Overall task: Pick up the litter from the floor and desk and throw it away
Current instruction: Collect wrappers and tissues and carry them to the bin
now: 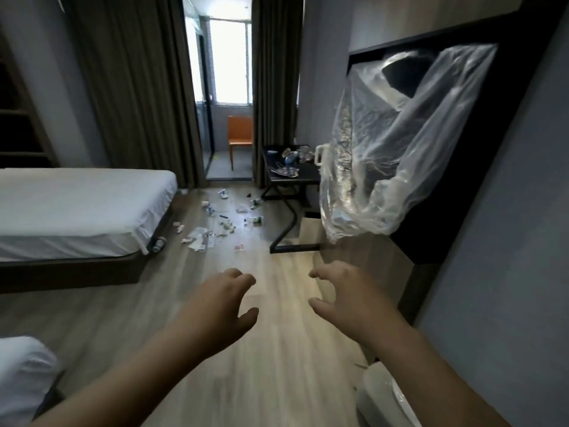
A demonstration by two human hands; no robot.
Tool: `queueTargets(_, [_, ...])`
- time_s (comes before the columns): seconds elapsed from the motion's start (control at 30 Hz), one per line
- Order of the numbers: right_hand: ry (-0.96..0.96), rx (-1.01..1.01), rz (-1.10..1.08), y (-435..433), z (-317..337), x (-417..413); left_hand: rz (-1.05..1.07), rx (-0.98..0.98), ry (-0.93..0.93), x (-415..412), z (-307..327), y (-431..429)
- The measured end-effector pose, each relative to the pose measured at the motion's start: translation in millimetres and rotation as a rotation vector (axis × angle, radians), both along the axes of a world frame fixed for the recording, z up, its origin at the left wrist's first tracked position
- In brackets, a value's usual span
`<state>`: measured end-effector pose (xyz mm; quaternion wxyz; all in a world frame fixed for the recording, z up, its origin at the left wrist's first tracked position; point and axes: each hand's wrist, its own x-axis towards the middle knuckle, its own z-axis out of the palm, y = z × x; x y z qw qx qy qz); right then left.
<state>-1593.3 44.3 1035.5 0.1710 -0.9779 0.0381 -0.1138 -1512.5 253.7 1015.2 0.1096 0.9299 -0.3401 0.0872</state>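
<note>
Several pieces of litter (pixel 215 224) lie scattered on the wooden floor ahead, between the bed and the desk: wrappers, small bottles, crumpled paper. More litter (pixel 288 163) sits on the dark desk (pixel 304 175). A large clear plastic bag (pixel 385 143) hangs in the air at the upper right, above my hands and held by neither. My left hand (pixel 221 303) and my right hand (pixel 348 298) are stretched out in front of me over bare floor, fingers loosely spread, holding nothing.
A white bed (pixel 77 208) stands on the left, another bed corner (pixel 21 374) at the lower left. A white bin with a liner (pixel 385 399) is at the lower right. Dark cabinet (pixel 462 149) on the right. Curtains and an orange chair (pixel 240 135) beyond.
</note>
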Motion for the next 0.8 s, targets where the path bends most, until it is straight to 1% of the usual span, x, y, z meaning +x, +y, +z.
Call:
queueTargets(0.13, [0.041, -0.026, 0.053, 20.9, -10.1, 66.3, 0.044, -0.005, 0.035, 56.3, -14.1, 25.7])
queueTargets(0.27, [0.083, -0.053, 0.108, 23.1, -23.3, 124.9, 0.087, -0.03, 0.084, 106.7, -28.1, 35.3])
queueTargets(0.43, [0.086, -0.072, 0.177, 11.1, -38.1, 237.2, 0.173, -0.01, 0.077, 204.9, -39.5, 34.4])
queueTargets(0.67, [0.11, -0.079, 0.26, -6.2, -37.6, 392.8, 0.289, 0.041, 0.122, 333.5, -47.7, 24.5])
queueTargets(0.8, [0.155, -0.079, 0.296, -4.2, -47.8, 469.6, 0.334, 0.036, 0.158, 404.4, -56.7, 29.4])
